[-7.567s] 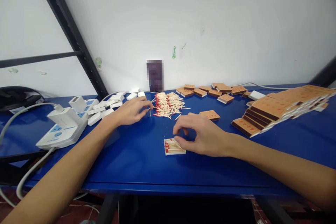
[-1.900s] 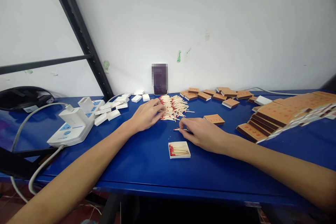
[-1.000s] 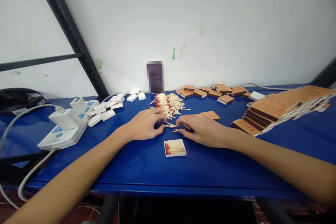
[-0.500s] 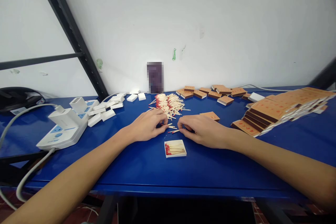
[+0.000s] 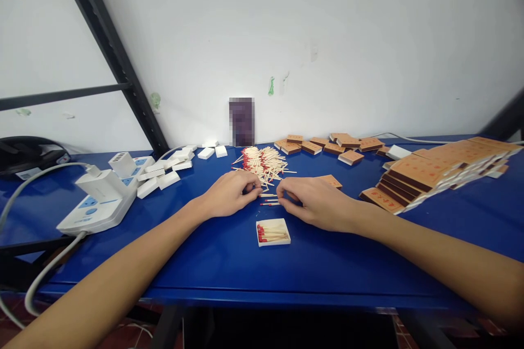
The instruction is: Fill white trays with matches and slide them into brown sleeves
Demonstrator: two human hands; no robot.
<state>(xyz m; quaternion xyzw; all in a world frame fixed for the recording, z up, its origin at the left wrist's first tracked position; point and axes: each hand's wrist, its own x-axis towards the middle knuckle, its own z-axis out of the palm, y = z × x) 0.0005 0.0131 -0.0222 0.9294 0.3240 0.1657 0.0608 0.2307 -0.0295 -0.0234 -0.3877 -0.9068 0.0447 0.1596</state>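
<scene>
A pile of red-tipped matches [image 5: 264, 161] lies on the blue table [image 5: 229, 262] near the wall. A few loose matches [image 5: 269, 200] lie between my two hands, just in front of the pile. My left hand [image 5: 230, 193] rests on the table with its fingers curled and pinched at those matches. My right hand [image 5: 314, 203] faces it, fingers pinched at the other ends. A small white tray [image 5: 273, 232] partly filled with matches sits in front of both hands.
Several empty white trays [image 5: 166, 170] and a white power strip [image 5: 102, 196] with chargers and cables lie at the left. Orange matchbox sleeves [image 5: 323, 145] are scattered at the back, flat stacked sleeves [image 5: 429, 172] at the right. One sleeve [image 5: 331, 180] lies behind my right hand.
Both hands drew together in front of the pile and closed on a few loose matches, which now lie more level between the fingertips. The tray has not moved.
</scene>
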